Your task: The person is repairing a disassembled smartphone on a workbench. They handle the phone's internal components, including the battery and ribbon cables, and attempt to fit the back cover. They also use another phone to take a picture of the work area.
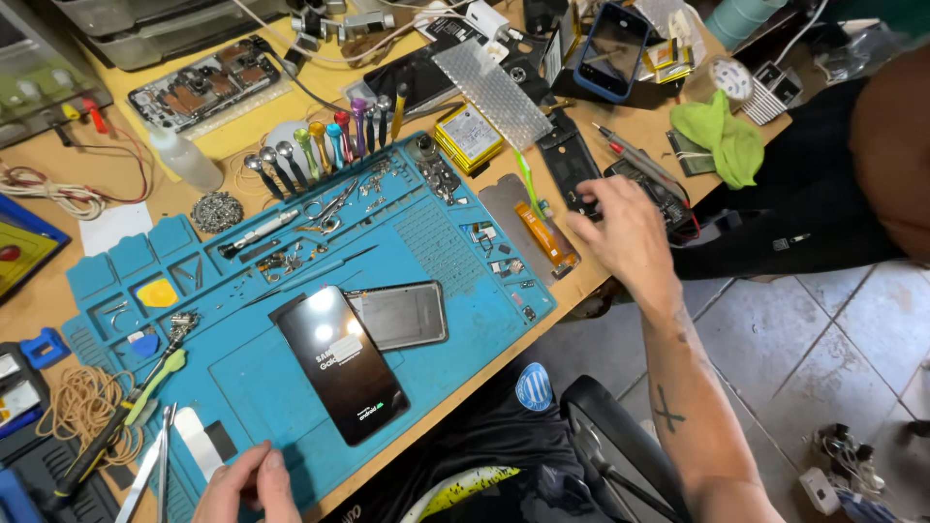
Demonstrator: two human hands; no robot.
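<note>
The right hand (625, 232) is reaching far forward, fingers spread, palm down; the left hand (247, 484) is curling loosely near the body.

Blue mat (455, 291) on wooden bench (140, 126)

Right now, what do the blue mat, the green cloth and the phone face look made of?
Blue mat: looks like moulded silicone or rubber, matte, with raised compartments and a ribbed patch. Green cloth: soft fabric, likely microfibre, crumpled with no sheen. Phone: glossy glass face, going by the bright glare spots on its lit dark screen. The right hand reaches past the mat; the left hand rests on the mat's near edge.
</note>
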